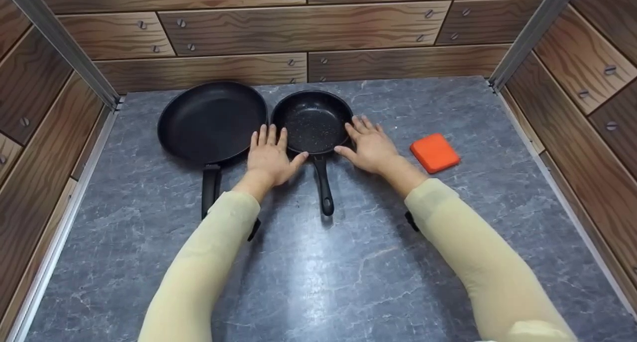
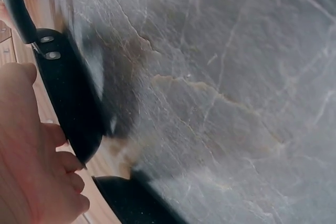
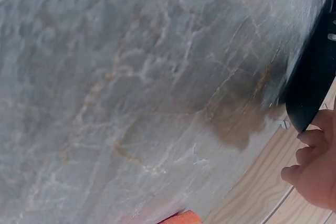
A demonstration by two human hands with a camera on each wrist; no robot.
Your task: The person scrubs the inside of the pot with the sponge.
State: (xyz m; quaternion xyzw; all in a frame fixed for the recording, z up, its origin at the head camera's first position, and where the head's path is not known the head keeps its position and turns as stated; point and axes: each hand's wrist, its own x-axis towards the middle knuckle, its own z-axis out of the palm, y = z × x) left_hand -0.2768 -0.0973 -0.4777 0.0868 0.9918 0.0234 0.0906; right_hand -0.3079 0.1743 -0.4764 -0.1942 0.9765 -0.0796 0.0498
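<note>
Between my two hands sits a small black frying pan [image 1: 313, 128] with a speckled inside, its handle [image 1: 324, 187] pointing toward me. My left hand [image 1: 271, 158] lies with fingers spread at the pan's left side, in the narrow space beside a larger black frying pan [image 1: 214, 120]. On the other side, my right hand [image 1: 371, 145] has its fingertips against the small pan's right rim. Both wrist views show fingers at the edge of the small pan [image 2: 68, 93], whose handle rivets also appear in the left wrist view. Neither hand is curled round anything.
An orange square item [image 1: 435, 153] lies right of my right hand; its kind is unclear. The large pan's handle [image 1: 211, 187] runs toward my left sleeve. Wood-patterned panels [image 1: 298, 31] enclose the grey marbled table [image 1: 318, 282] at the back and sides.
</note>
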